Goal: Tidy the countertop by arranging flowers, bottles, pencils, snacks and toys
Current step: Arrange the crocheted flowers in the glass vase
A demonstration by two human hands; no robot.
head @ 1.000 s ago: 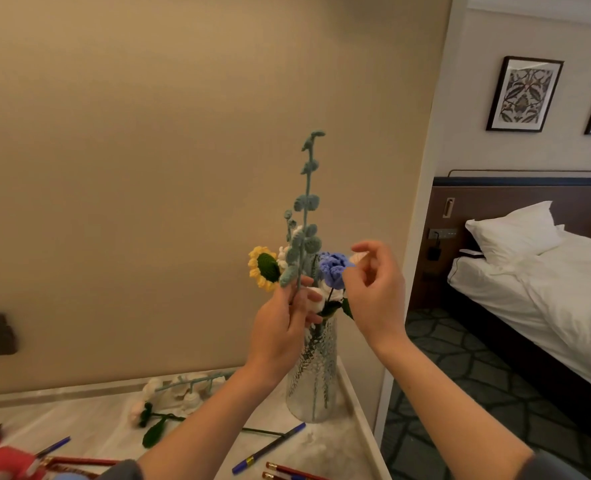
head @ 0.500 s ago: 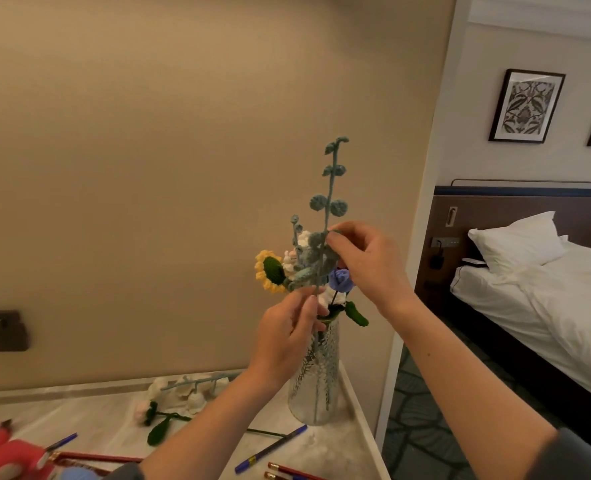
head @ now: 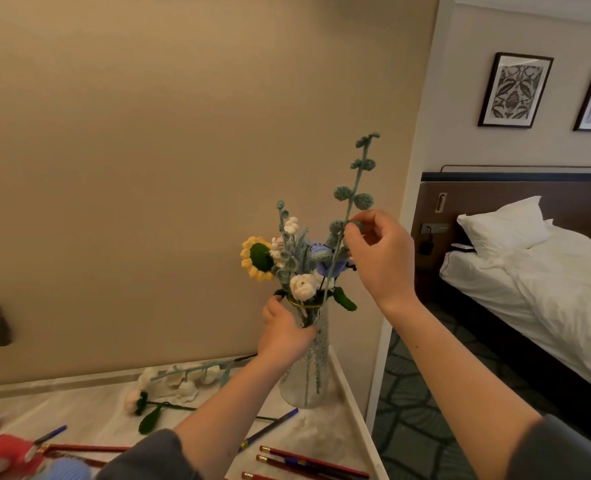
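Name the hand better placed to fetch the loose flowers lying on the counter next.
Left, probably. The left hand grips the vase by its neck, on the side where the loose flowers lie. The right hand pinches the tall green sprig on the vase's far side.

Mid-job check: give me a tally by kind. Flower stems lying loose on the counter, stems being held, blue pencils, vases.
Loose flower stems: 2, white bell sprig and pale bloom
Held stem: 1, teal leaf sprig
Blue pencils: 2
Glass vase: 1
Total: 6
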